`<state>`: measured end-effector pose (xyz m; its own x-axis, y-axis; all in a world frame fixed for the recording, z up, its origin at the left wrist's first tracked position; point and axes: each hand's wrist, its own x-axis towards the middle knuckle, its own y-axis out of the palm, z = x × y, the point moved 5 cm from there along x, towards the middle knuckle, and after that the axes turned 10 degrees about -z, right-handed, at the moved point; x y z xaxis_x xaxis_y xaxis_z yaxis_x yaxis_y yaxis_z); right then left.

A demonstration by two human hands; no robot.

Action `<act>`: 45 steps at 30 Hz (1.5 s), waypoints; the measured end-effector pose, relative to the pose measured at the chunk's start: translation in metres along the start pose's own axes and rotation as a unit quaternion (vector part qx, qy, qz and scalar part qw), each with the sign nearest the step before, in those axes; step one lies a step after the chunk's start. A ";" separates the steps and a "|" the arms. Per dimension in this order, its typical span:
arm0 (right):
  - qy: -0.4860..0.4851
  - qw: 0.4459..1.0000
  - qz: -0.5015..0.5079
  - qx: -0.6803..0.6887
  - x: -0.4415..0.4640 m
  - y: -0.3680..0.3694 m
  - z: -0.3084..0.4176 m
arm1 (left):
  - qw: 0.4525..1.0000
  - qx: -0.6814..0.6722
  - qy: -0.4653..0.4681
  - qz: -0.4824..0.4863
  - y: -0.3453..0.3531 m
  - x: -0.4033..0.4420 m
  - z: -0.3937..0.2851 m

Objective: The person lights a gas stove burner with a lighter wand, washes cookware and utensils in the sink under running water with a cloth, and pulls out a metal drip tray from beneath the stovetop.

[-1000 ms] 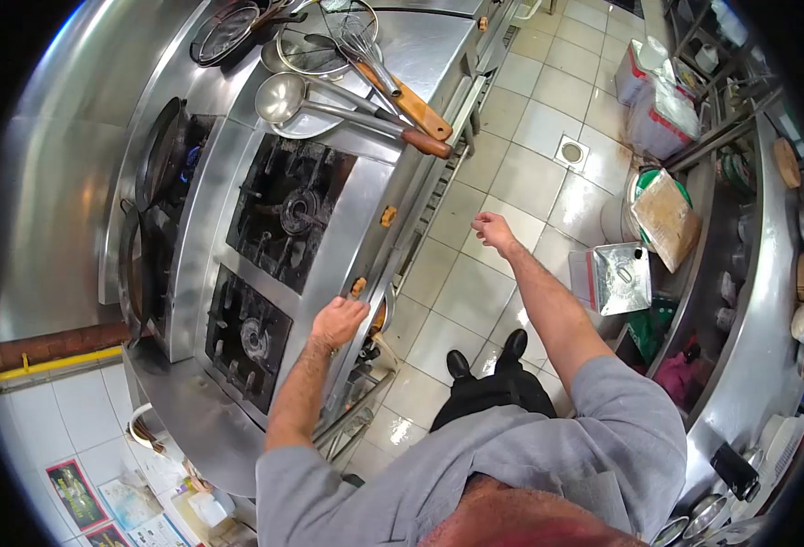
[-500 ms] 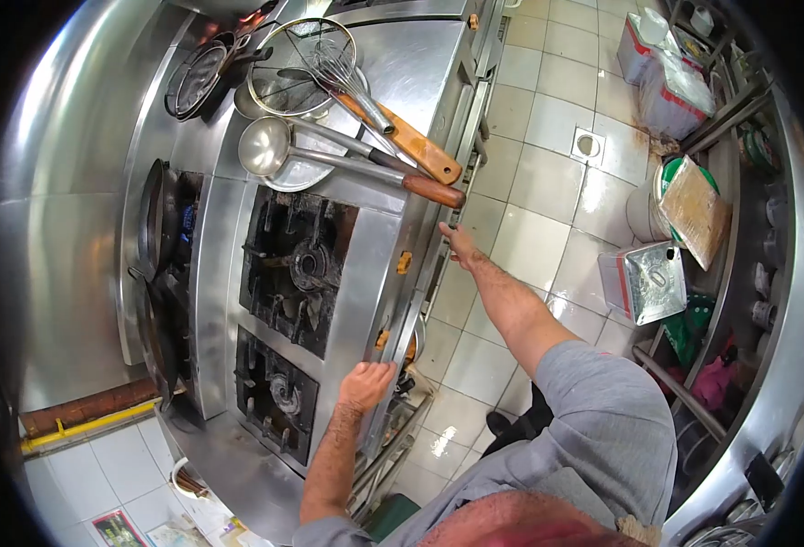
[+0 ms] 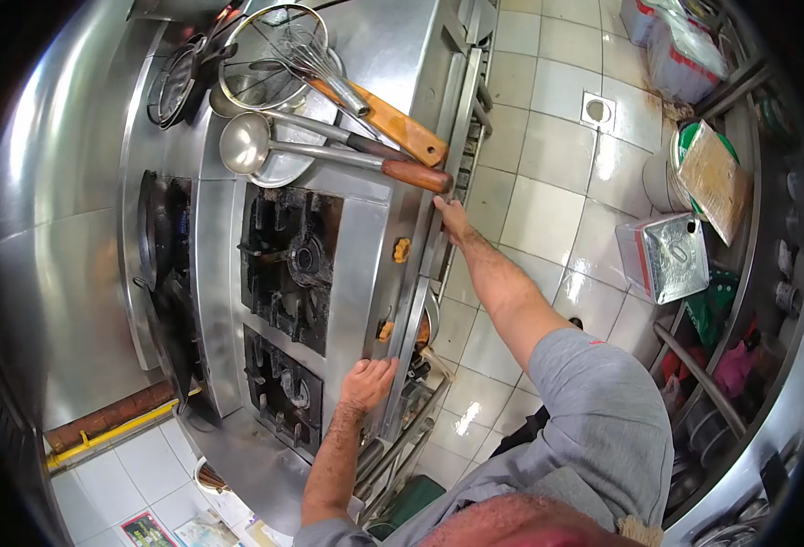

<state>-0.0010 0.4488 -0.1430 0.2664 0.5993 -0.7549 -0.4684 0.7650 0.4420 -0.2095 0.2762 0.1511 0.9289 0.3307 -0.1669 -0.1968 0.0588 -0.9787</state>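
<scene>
My left hand [image 3: 368,385] rests on the front edge of the steel stove [image 3: 376,208], fingers bent over the rim beside an orange burner knob [image 3: 386,331]. Further along the front, my right hand [image 3: 454,221] has its fingers curled at the stove's front rail [image 3: 431,251]; the fingertips are partly hidden. Just beyond that hand, the wooden handle of a ladle [image 3: 245,144] juts over the edge. Under and beside the ladle lie a whisk [image 3: 320,68], a wooden-handled tool [image 3: 393,126], a round strainer [image 3: 229,56] and a metal plate [image 3: 285,169].
Two burners [image 3: 306,260] lie left of my hands. Dark pans [image 3: 151,232] lean at the back of the stove. Across the tiled floor [image 3: 548,205] stand a square tin [image 3: 664,260], a bucket [image 3: 662,173] with a board on it, and plastic-wrapped boxes [image 3: 685,55].
My right hand has gone from outstretched fingers to curled ones at the front rail, nearer the ladle handle. My left hand stays on the edge. The view has shifted slightly.
</scene>
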 end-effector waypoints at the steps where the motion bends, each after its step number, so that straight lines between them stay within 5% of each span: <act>1: 0.003 1.000 -0.005 0.001 -0.003 -0.002 -0.002 | 1.000 -0.004 0.003 0.003 0.000 -0.001 -0.001; 4: -0.050 0.987 -0.063 -0.139 -0.001 -0.007 0.005 | 1.000 -0.002 0.004 -0.011 -0.002 0.001 -0.001; 14: -0.182 0.908 -0.242 -0.291 -0.029 -0.074 0.038 | 0.999 0.008 -0.015 -0.029 0.003 -0.001 -0.001; 16: -0.086 0.903 -0.263 -0.329 -0.050 -0.097 0.052 | 0.999 0.008 -0.017 -0.049 0.003 -0.002 -0.002; 22: -0.085 0.862 -0.353 -0.353 -0.088 -0.176 0.088 | 0.998 0.002 -0.021 -0.062 -0.004 0.004 -0.005; 25: -0.081 0.851 -0.381 -0.352 -0.097 -0.221 0.100 | 0.995 -0.027 -0.065 -0.065 0.001 0.015 -0.010; 26: -0.087 0.850 -0.387 -0.348 -0.099 -0.231 0.109 | 0.977 -0.059 -0.150 -0.137 -0.001 0.027 -0.011; 27: -0.100 0.840 -0.398 -0.354 -0.108 -0.245 0.113 | 0.946 -0.095 -0.235 -0.201 0.000 0.034 -0.017; 28: -0.112 0.830 -0.408 -0.363 -0.117 -0.259 0.116 | 0.861 -0.296 -0.365 -0.193 0.037 0.039 -0.017; 30: -0.110 0.815 -0.432 -0.370 -0.129 -0.284 0.123 | 0.562 -0.576 -0.571 -0.166 0.124 0.057 -0.028; 32: -0.092 0.794 -0.453 -0.394 -0.138 -0.307 0.135 | 0.365 -0.712 -0.577 -0.164 0.190 0.086 -0.028; 34: -0.094 0.782 -0.462 -0.408 -0.148 -0.329 0.143 | 0.241 -0.776 -0.556 -0.174 0.223 0.122 -0.020; 39: -0.140 0.745 -0.488 -0.433 -0.170 -0.388 0.173 | 0.069 -0.837 -0.477 -0.260 0.271 0.177 0.021; 45: -0.120 0.717 -0.523 -0.445 -0.212 -0.450 0.213 | 0.019 -0.850 -0.408 -0.332 0.303 0.196 0.028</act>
<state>0.3323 0.0279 -0.0788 0.9513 -0.0876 -0.2957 -0.2305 0.4347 -0.8706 -0.0963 0.3855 -0.1749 0.0985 0.7334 -0.6727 0.7124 0.4200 0.5623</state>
